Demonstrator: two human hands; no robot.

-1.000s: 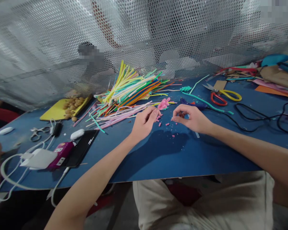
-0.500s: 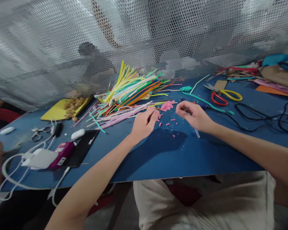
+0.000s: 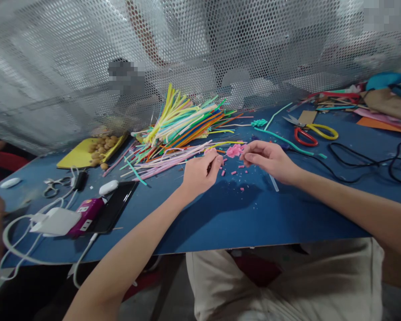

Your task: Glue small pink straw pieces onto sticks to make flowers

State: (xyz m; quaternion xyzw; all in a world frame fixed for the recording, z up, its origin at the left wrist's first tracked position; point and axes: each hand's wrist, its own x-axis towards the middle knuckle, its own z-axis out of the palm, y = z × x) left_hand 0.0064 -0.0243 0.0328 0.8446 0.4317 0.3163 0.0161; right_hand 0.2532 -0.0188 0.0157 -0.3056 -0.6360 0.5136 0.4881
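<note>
My left hand (image 3: 202, 171) is closed near the middle of the blue table, and what its fingertips hold is too small to make out. Close to its right lies a pink clustered piece (image 3: 234, 150). My right hand (image 3: 269, 159) is at that piece's right edge, thumb and fingers bent together; whether it grips the piece is hidden. Small pink cut bits (image 3: 234, 173) are scattered below and between the hands. Behind my left hand lie pale pink and lilac strips (image 3: 167, 166), beside a large multicoloured bundle (image 3: 187, 125).
Red-and-yellow-handled scissors (image 3: 309, 133) and a green clustered piece (image 3: 259, 123) lie behind my right hand. Black cable (image 3: 354, 156) loops at right. A dark phone (image 3: 115, 209), white cables and a yellow tray (image 3: 75, 154) are at left. A mesh screen (image 3: 187, 49) stands behind.
My right hand has moved slightly left, up to the pink clustered piece. My left hand has barely moved.
</note>
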